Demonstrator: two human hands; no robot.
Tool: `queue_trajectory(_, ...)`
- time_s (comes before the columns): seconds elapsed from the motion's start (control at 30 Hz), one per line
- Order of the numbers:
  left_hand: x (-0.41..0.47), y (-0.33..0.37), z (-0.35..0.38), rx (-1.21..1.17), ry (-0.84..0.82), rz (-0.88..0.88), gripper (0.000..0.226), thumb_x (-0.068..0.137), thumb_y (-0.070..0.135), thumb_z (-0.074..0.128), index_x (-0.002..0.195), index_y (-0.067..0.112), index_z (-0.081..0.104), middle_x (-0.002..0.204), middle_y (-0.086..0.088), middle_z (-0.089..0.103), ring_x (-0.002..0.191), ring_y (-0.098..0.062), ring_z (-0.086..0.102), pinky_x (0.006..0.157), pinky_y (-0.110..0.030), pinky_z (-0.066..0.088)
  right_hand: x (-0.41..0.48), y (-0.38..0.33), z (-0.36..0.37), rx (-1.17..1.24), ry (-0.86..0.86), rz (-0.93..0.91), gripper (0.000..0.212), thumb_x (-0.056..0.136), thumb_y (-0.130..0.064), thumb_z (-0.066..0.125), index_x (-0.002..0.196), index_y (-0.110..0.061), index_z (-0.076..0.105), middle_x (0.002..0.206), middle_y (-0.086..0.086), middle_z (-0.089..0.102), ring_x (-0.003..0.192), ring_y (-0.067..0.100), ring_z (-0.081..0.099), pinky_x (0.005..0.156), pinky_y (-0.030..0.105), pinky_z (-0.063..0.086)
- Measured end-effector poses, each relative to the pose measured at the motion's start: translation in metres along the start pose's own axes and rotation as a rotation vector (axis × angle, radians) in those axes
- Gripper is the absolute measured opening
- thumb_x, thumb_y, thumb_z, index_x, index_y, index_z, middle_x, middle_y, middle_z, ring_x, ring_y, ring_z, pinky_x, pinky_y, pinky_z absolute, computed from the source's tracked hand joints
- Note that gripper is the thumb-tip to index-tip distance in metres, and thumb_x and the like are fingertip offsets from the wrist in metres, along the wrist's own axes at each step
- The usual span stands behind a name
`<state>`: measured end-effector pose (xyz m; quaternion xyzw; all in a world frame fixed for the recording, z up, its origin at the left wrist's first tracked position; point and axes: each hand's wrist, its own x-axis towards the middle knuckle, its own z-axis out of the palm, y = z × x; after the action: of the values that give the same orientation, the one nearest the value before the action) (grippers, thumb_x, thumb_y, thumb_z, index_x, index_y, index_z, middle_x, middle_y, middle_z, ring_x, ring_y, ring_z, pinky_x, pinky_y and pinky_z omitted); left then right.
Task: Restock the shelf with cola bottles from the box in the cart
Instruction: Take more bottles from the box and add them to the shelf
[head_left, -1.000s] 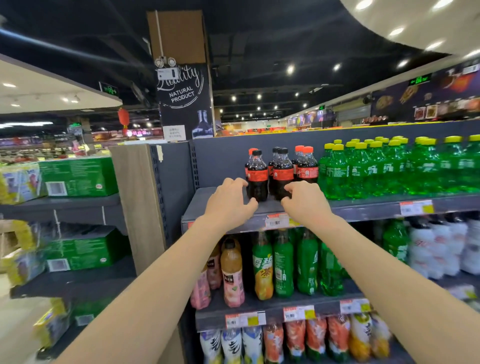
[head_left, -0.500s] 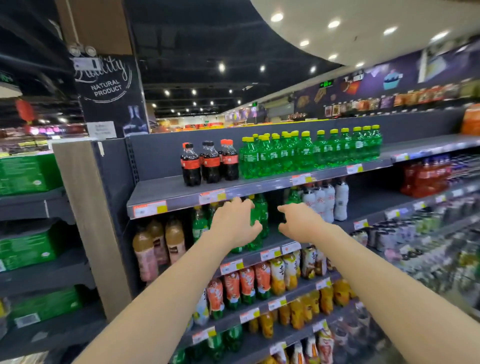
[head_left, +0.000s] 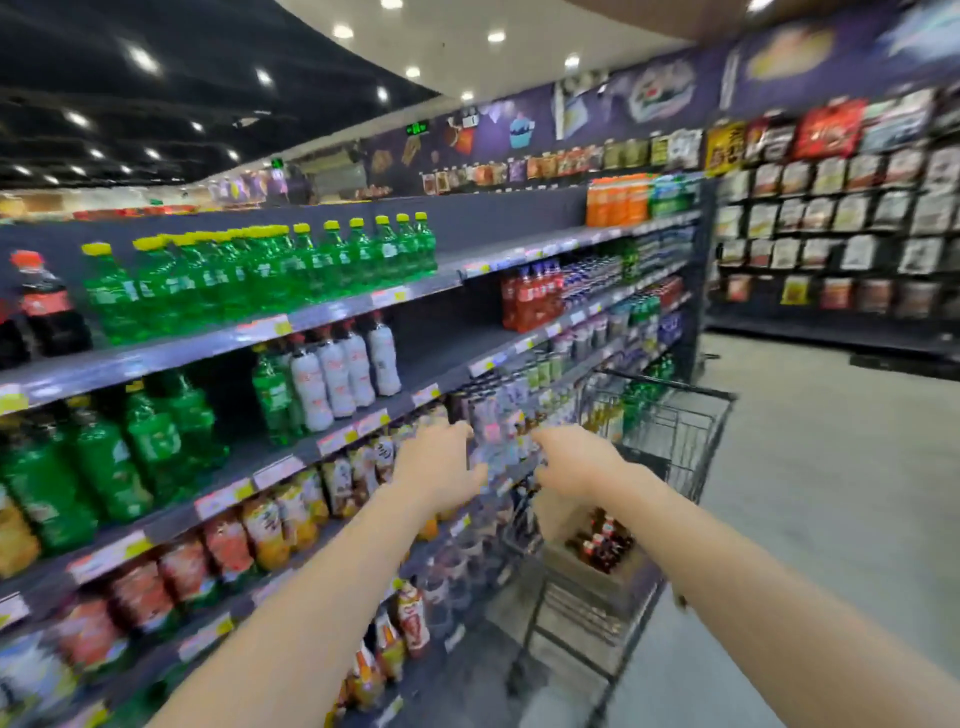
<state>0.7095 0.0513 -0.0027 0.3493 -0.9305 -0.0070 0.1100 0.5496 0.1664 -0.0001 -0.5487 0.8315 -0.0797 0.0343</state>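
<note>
Before the middle shelves, the left hand (head_left: 441, 465) and the right hand (head_left: 574, 462) hang side by side, both empty with fingers loosely curled, though blur hides the fingertips. Below the right hand and near it, the cola bottles (head_left: 602, 543) stand upright in the open box (head_left: 569, 569) at the near end of the cart (head_left: 675, 388). Done well, each hand should drop into the box, wrap one bottle's body, lift straight up past the box walls, then carry to the top shelf (head_left: 208, 344), far left, where the shelved cola (head_left: 49, 306) stands.
</note>
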Motion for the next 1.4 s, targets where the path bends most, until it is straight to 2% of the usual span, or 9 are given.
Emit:
queue_trajectory(0.13,0.034,0.089,0.046,-0.037,-0.107,0.061,0.056,0.096,0.052,0.051,0.141,0.018,0.051,0.135,-0.011,0.053,0.118,-0.034,0.059,0.089,-0.043,0.055,-0.026,0.101,0.008,-0.014,-0.063,0.110,0.038,0.098,-0.022,0.049,0.135,-0.014,0.053,0.124,0.009,0.062,0.104,0.028,0.065,0.080,0.041,0.059)
queue_trajectory(0.3,0.078,0.165,0.087,-0.063,-0.178,0.120,0.053,0.098,0.050,0.051,0.141,0.019,0.050,0.137,-0.008,0.051,0.113,-0.030,0.060,0.084,-0.040,0.054,-0.034,0.191,0.016,0.016,-0.017,0.185,0.044,0.092,-0.021,0.049,0.135,-0.013,0.054,0.127,0.010,0.063,0.109,0.032,0.065,0.087,0.048,0.058)
queue_trajectory(0.4,0.108,0.193,0.112,-0.051,-0.204,0.156,0.054,0.096,0.052,0.051,0.138,0.019,0.051,0.135,-0.009,0.053,0.116,-0.031,0.060,0.091,-0.046,0.055,-0.023,0.230,0.023,0.032,-0.012,0.222,0.049,0.091,-0.021,0.048,0.139,-0.014,0.051,0.134,0.009,0.059,0.117,0.031,0.060,0.091,0.047,0.055)
queue_trajectory(0.5,0.147,0.215,0.140,-0.050,-0.230,0.180,0.052,0.094,0.051,0.053,0.135,0.019,0.051,0.130,-0.009,0.055,0.112,-0.031,0.060,0.088,-0.046,0.056,0.002,0.267,0.038,0.030,-0.044,0.238,0.048,0.090,-0.022,0.048,0.137,-0.015,0.053,0.133,0.009,0.059,0.119,0.030,0.057,0.094,0.046,0.053)
queue_trajectory(0.83,0.327,0.234,0.246,-0.046,-0.330,0.173,0.057,0.096,0.047,0.052,0.144,0.017,0.047,0.135,-0.013,0.054,0.125,-0.036,0.054,0.100,-0.047,0.047,0.169,0.377,0.081,-0.102,-0.182,0.229,0.042,0.090,-0.024,0.051,0.131,-0.015,0.055,0.125,0.009,0.060,0.112,0.031,0.060,0.089,0.045,0.055)
queue_trajectory(1.0,0.405,0.217,0.290,-0.019,-0.418,0.111,0.058,0.097,0.047,0.054,0.145,0.016,0.043,0.136,-0.013,0.053,0.122,-0.035,0.055,0.091,-0.045,0.048,0.247,0.416,0.097,-0.055,-0.226,0.225,0.045,0.092,-0.024,0.049,0.136,-0.016,0.053,0.128,0.008,0.060,0.114,0.031,0.060,0.090,0.044,0.055)
queue_trajectory(1.13,0.454,0.219,0.326,-0.017,-0.454,0.065,0.067,0.096,0.046,0.055,0.152,0.014,0.036,0.141,-0.014,0.052,0.124,-0.036,0.056,0.090,-0.046,0.052,0.296,0.453,0.121,-0.058,-0.291,0.198,0.031,0.092,-0.023,0.050,0.121,-0.015,0.059,0.118,0.008,0.063,0.105,0.029,0.062,0.083,0.041,0.055)
queue_trajectory(1.27,0.493,0.235,0.368,0.008,-0.494,0.000,0.064,0.096,0.046,0.054,0.147,0.011,0.040,0.138,-0.016,0.053,0.123,-0.037,0.055,0.093,-0.047,0.049,0.341,0.498,0.156,-0.060,-0.372,0.136,0.038,0.091,-0.029,0.050,0.125,-0.015,0.061,0.123,0.008,0.063,0.110,0.030,0.063,0.089,0.043,0.055)
queue_trajectory(1.4,0.523,0.251,0.403,0.019,-0.566,-0.109,0.056,0.098,0.044,0.054,0.141,0.010,0.045,0.138,-0.017,0.051,0.124,-0.039,0.053,0.095,-0.047,0.047,0.386,0.543,0.191,-0.080,-0.479,0.025,0.030,0.092,-0.021,0.049,0.117,-0.013,0.062,0.119,0.009,0.064,0.109,0.031,0.063,0.089,0.041,0.054)
